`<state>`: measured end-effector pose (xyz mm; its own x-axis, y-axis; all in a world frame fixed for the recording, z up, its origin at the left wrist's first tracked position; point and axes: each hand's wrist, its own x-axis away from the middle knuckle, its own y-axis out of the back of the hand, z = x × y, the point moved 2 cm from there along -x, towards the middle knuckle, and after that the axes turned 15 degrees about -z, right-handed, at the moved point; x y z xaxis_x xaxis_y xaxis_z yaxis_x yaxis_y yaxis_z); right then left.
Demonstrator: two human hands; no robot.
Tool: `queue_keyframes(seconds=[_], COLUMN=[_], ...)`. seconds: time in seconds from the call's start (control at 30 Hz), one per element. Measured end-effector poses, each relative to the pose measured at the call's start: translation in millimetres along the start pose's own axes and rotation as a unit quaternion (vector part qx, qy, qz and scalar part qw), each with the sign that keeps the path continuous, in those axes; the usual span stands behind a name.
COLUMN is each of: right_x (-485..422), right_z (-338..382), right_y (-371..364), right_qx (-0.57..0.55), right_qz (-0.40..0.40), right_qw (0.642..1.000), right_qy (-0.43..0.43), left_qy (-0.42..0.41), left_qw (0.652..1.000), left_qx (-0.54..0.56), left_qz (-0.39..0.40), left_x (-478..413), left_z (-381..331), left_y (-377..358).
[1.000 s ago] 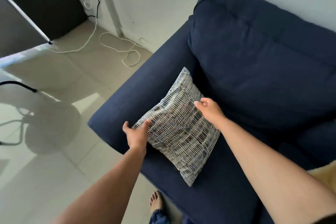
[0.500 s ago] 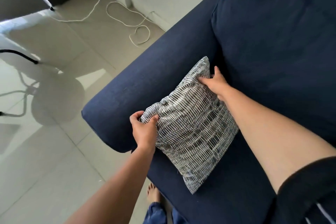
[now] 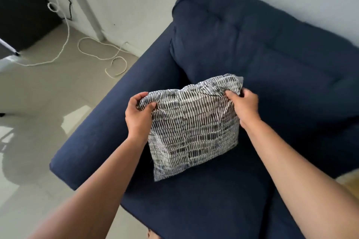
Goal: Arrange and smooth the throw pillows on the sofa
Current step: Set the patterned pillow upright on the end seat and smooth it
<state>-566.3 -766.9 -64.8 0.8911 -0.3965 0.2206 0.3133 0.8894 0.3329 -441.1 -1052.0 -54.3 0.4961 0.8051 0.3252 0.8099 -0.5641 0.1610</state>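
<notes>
Navy sofa (image 3: 262, 48) holds a patterned throw pillow (image 3: 194, 128), top corners pinched by left hand (image 3: 138, 116) and right hand (image 3: 245, 105).

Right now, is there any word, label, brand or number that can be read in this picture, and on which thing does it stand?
None can be read.
The pillow, held by the left hand and the right hand, bears only a dash pattern.
The sofa shows no label.

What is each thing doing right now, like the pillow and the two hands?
throw pillow: held upright over the seat, top corners bunched
left hand: pinching the top left corner
right hand: pinching the top right corner
sofa: back cushion dented
white cord: lying looped on the floor
</notes>
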Motion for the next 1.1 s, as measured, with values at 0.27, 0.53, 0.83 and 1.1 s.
queue_keyframes(seconds=[0.27,0.53,0.83,1.1], right_x=[18,15,-16,-42], right_z=[-13,-49,-92,-56], right_y=[120,179,192,190], right_qx=[-0.041,0.063,0.083,0.003], right_qz=[-0.224,-0.272,-0.251,-0.252], right_qw=[0.973,0.959,0.963,0.967], right_qy=[0.044,0.04,-0.048,-0.036], left_qy=[-0.166,-0.195,-0.19,-0.174], left_qw=[0.971,0.939,0.933,0.963], left_qx=[-0.082,-0.152,-0.237,-0.167], left_qz=[0.152,0.239,0.195,0.123], left_x=[29,60,57,32], left_z=[-55,-45,-7,-44], left_y=[-124,-223,-231,-222])
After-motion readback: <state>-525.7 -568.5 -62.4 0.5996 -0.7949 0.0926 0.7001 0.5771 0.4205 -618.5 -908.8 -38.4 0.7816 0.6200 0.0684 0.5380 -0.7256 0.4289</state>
